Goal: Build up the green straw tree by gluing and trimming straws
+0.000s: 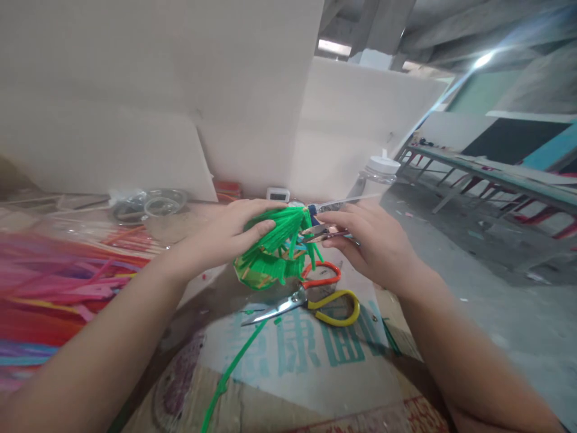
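My left hand (pixel 247 225) is wrapped over the top of a green craft piece (pixel 277 246) made of fuzzy pipe cleaners, with loose strands hanging on its right side. Slim pointed metal tweezers (pixel 327 233), or a similar two-pronged tool, are pinched in my right hand (pixel 360 231), their tips against the green strands. Just below lie open scissors (pixel 300 297) with one red and one yellow handle. A single green pipe cleaner (pixel 234 364) trails toward the table's front edge.
Bundles of pink, red and blue pipe cleaners (pixel 58 294) cover the left side. Clear round containers (pixel 162 204) and a small white device (pixel 278 194) stand at the back. A lidded clear bottle (pixel 381 174) is behind my right hand. White boards (pixel 252 102) rise beyond.
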{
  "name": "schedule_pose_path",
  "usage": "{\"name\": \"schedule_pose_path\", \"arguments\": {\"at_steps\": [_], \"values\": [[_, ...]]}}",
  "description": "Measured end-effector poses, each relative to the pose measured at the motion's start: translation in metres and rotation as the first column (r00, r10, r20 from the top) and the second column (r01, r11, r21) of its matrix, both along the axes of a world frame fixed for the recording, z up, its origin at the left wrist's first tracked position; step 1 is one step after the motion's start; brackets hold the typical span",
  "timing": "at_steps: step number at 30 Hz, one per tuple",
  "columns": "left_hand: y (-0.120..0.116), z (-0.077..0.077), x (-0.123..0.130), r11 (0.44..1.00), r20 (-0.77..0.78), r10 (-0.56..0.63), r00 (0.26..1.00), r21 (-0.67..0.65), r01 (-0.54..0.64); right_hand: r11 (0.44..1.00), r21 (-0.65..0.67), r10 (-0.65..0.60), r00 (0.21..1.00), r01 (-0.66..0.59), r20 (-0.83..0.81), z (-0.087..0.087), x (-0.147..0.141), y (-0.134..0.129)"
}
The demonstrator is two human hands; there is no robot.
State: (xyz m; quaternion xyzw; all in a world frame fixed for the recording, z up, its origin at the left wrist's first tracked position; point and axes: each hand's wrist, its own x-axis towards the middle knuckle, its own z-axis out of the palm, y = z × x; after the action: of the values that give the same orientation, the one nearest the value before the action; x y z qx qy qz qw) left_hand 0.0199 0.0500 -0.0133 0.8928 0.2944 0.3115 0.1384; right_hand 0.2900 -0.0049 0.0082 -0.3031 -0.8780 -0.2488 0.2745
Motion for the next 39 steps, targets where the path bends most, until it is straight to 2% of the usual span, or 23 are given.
{"name": "schedule_pose_path", "arguments": {"at_steps": [4, 7, 13, 18, 21, 23, 24, 25, 26, 27, 28, 30, 31, 33, 36, 39], "values": [[0.004, -0.002, -0.005, 0.997, -0.021, 0.073, 0.997, 0.002, -0.073, 0.998, 0.04, 0.042, 0.999, -0.042, 0.017, -0.003, -0.004, 0.002], [0.002, 0.0, -0.003, 0.997, 0.0, 0.072, 0.997, 0.008, -0.072, 0.994, 0.067, 0.086, 0.995, -0.089, 0.042, -0.007, -0.008, 0.003], [-0.005, 0.004, 0.006, 0.997, 0.025, 0.077, 0.997, 0.004, -0.077, 0.984, 0.152, 0.087, 0.993, -0.098, 0.078, -0.013, -0.016, 0.0], [-0.005, 0.004, 0.006, 0.995, 0.029, 0.103, 0.994, -0.02, -0.103, 0.988, 0.135, 0.072, 0.996, -0.079, 0.058, -0.014, -0.015, 0.001], [-0.004, 0.005, 0.0, 0.985, 0.006, 0.165, 0.986, -0.047, -0.165, 0.998, 0.028, 0.059, 0.994, -0.056, -0.087, -0.011, -0.014, 0.001], [-0.005, 0.007, -0.006, 0.97, -0.033, 0.229, 0.973, -0.079, -0.231, 0.989, -0.135, 0.03, 0.968, -0.066, -0.249, -0.01, -0.015, -0.004], [-0.007, 0.008, -0.009, 0.961, -0.054, 0.253, 0.966, -0.098, -0.258, 0.967, -0.242, -0.001, 0.94, -0.087, -0.34, -0.011, -0.017, -0.008], [-0.009, 0.01, -0.011, 0.955, -0.071, 0.266, 0.961, -0.114, -0.273, 0.925, -0.355, -0.038, 0.899, -0.134, -0.436, -0.012, -0.019, -0.012], [-0.012, 0.012, -0.013, 0.952, -0.084, 0.27, 0.959, -0.124, -0.279, 0.858, -0.467, -0.081, 0.843, -0.212, -0.532, -0.015, -0.021, -0.017], [-0.016, 0.014, -0.014, 0.952, -0.097, 0.268, 0.958, -0.127, -0.279, 0.764, -0.564, -0.136, 0.776, -0.314, -0.616, -0.019, -0.023, -0.022], [-0.019, 0.017, -0.015, 0.954, -0.112, 0.262, 0.959, -0.119, -0.275, 0.647, -0.633, -0.196, 0.71, -0.425, -0.676, -0.024, -0.026, -0.027], [-0.025, 0.02, -0.015, 0.963, -0.154, 0.242, 0.958, -0.082, -0.256, 0.404, -0.685, -0.306, 0.617, -0.606, -0.725, -0.036, -0.03, -0.036], [-0.027, 0.021, -0.015, 0.968, -0.171, 0.229, 0.958, -0.06, -0.242, 0.302, -0.686, -0.358, 0.588, -0.662, -0.725, -0.042, -0.031, -0.04], [-0.028, 0.022, -0.015, 0.978, -0.187, 0.196, 0.963, -0.032, -0.206, 0.145, -0.66, -0.458, 0.542, -0.737, -0.705, -0.055, -0.033, -0.045], [-0.026, 0.018, -0.014, 0.983, -0.161, 0.165, 0.973, -0.052, -0.176, 0.015, -0.572, -0.597, 0.451, -0.82, -0.663, -0.07, -0.036, -0.052], [-0.024, 0.014, -0.013, 0.982, -0.126, 0.146, 0.981, -0.101, -0.159, -0.046, -0.516, -0.651, 0.418, -0.855, -0.634, -0.077, -0.042, -0.058]]}}
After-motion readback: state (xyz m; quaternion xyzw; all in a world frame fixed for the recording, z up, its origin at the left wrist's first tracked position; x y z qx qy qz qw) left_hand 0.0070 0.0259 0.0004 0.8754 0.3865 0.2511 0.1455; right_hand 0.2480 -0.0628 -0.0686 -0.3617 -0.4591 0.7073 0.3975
